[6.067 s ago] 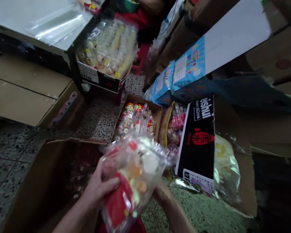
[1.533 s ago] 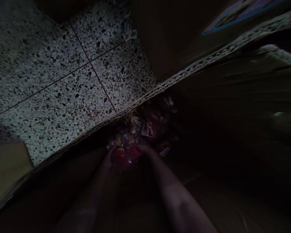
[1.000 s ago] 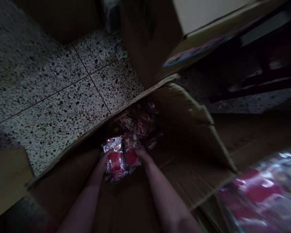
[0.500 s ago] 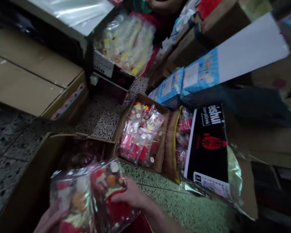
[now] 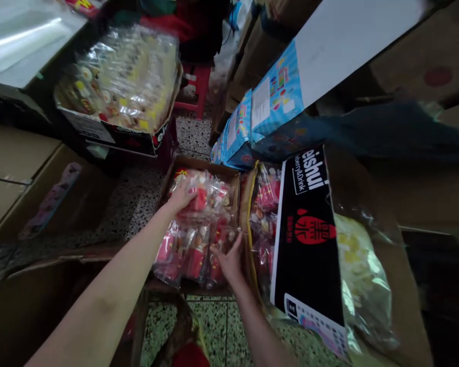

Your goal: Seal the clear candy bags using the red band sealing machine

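Observation:
In the middle stands an open cardboard box [image 5: 235,204] full of clear plastic packets with red and white pieces inside. My left hand [image 5: 181,198] reaches into its far left part, its fingers closed at the edge of one clear plastic packet [image 5: 199,196] that lies on the others. Over the near right corner, my right hand [image 5: 229,260] has its thumb and fingers spread, touching or just above a red packet [image 5: 216,262]; it grips nothing that I can see.
To the right stands another box of red packets [image 5: 268,188] with a black printed flap [image 5: 306,229]. Blue printed bags [image 5: 277,97] stand behind. At the back left, a carton holds yellow-and-white packets [image 5: 130,81]. An open carton [image 5: 42,280] is at my near left; a red stool [image 5: 201,84] stands farther back.
Both hands held packets over the near left carton; now they are over the middle box, with more packets lying in it. The view has shifted too.

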Tool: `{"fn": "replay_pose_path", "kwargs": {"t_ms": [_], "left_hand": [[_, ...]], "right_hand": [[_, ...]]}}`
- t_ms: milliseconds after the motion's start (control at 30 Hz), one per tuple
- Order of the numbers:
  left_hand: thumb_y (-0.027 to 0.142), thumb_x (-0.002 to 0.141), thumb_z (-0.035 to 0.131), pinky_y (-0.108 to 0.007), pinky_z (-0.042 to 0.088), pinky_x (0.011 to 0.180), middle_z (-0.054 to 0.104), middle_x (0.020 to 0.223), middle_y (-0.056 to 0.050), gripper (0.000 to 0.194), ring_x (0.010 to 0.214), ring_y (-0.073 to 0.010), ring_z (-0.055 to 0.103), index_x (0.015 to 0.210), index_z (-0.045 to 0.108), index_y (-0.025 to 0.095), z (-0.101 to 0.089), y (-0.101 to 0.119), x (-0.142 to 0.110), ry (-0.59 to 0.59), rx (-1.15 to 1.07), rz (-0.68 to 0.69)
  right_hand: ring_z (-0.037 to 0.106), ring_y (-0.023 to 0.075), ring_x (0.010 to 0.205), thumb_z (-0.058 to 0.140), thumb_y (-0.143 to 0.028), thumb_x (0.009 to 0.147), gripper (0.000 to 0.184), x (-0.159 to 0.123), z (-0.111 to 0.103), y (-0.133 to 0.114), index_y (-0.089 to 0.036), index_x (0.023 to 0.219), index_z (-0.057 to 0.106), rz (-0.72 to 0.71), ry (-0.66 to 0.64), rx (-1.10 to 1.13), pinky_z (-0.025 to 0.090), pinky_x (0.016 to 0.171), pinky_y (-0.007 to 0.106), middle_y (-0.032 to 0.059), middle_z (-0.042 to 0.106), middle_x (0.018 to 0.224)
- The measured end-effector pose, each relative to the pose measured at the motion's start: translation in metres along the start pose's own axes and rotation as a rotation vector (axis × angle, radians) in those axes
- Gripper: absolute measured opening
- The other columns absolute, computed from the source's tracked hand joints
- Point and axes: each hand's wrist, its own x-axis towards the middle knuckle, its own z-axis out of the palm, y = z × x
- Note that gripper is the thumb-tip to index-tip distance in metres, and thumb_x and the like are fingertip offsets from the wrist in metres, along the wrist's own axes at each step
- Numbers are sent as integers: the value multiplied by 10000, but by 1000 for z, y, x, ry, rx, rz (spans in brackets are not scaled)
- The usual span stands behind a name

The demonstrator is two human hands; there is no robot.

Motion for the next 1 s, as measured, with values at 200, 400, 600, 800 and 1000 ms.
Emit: {"fn": "replay_pose_path", "kwargs": {"t_ms": [200, 400, 600, 800, 1000], "left_hand": [[582, 907, 373, -764, 173, 1023, 1, 1618, -68, 621, 1455, -422, 49, 1490, 210, 442, 54, -25, 33, -67, 383, 30], [537, 905, 449, -650, 268, 1062, -10, 1612, -117, 637, 1416, -467, 176, 1493, 267, 377, 35, -32, 82, -128, 349, 47], [361, 947, 438, -539, 233, 1132, 93, 1606, -110, 505, 1419, -377, 233, 1442, 426, 266, -10, -36, 79, -79, 421, 141], [685, 883, 331, -622, 80, 1137, 70, 1613, -91, 786, 1465, -364, 11, 1520, 234, 235, -2, -22, 43, -29, 633, 272], [612, 913, 356, -476, 171, 1163, 115, 1610, -53, 677, 1456, -318, 154, 1508, 262, 304, 1, -47, 35, 3, 682, 351]], "right_hand": [[-43, 475, 1430, 622, -623, 741, 1103, -5, 78, -16, -30, 1514, 106, 103, 14, -329, 97, 1058, 721, 305, -45, 1558], [-37, 483, 1426, 537, -665, 793, 1074, -3, 80, -19, -9, 1515, 87, 102, -27, -343, 117, 1068, 696, 322, -36, 1552], [11, 456, 1437, 481, -719, 809, 1063, -33, 28, -17, -33, 1521, 89, -27, 70, -353, 191, 1110, 606, 268, -16, 1572], [-121, 509, 1409, 613, -736, 707, 1083, -69, 58, -66, -182, 1533, 185, -231, -175, -387, 73, 1047, 748, 187, -55, 1595], [-139, 492, 1415, 591, -681, 770, 927, -62, 87, -53, -315, 1524, 195, -416, -454, -436, -59, 1038, 767, 67, -20, 1619]]}}
